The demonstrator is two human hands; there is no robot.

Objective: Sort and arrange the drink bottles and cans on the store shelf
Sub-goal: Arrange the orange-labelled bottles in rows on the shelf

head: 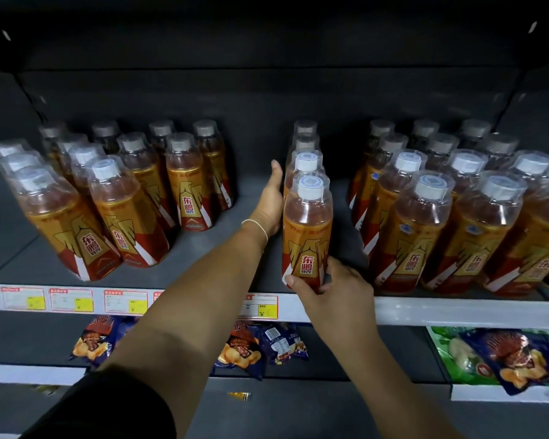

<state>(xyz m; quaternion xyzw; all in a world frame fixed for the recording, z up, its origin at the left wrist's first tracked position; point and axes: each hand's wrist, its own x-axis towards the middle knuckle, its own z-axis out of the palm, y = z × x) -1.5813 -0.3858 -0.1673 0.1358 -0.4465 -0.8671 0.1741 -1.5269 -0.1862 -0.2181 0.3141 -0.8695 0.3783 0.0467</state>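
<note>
Orange-and-red drink bottles with clear caps stand on a dark shelf [203, 248]. A single-file row of bottles runs back from the front bottle [306, 229] in the middle. My right hand [330, 286] grips that front bottle at its base, thumb across the label. My left hand [268, 201] reaches deeper and lies flat along the left side of the row, fingers straight, touching the bottles behind. A group of bottles [114, 198] stands on the left and a denser group [450, 217] on the right.
A gap of bare shelf lies between the left group and the middle row. White price rail [457, 310] with red-and-yellow tags [126, 301] lines the shelf front. Snack bags [254, 346] lie on the shelf below; more bags [514, 359] at lower right.
</note>
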